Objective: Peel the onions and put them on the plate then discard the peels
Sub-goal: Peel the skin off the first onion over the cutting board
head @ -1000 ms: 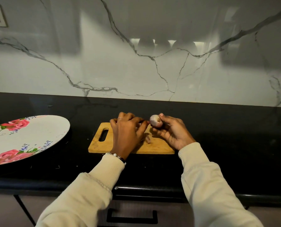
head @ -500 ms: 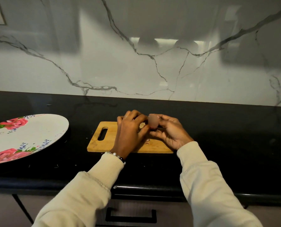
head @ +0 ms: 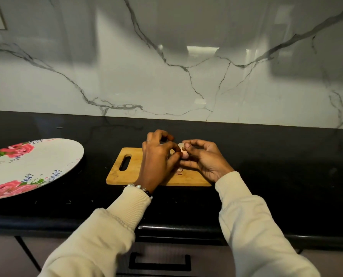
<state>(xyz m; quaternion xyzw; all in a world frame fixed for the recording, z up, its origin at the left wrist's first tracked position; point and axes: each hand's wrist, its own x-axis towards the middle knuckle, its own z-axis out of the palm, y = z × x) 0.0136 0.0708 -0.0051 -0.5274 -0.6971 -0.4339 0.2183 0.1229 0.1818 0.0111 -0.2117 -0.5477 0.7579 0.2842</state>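
1. The onion (head: 183, 152) is held above the middle of the board (head: 126, 176), between the two hands, mostly hidden by fingers.
2. The right hand (head: 204, 158) cups the onion from the right, fingers curled round it and the thumb on its top.
3. The left hand (head: 158, 156) comes in from the left, its fingers curled and the tips pinching at the onion's left side; what exactly they pinch is too small to tell.
4. A ring shows on a left finger, and a bead bracelet (head: 139, 187) sits at the left wrist, at the cuff of a cream sleeve (head: 106, 220).
5. A small pale peel (head: 179, 171) lies on the board just below the hands.
6. The board has a slot handle at its left end and lies on the black counter (head: 276, 166).
7. The plate (head: 46, 156), white with pink roses, rests on the counter well left of the board; nothing lies on the part in view.
8. A marble wall (head: 186, 86) stands behind the counter, and a drawer handle (head: 159, 262) shows below the near edge.
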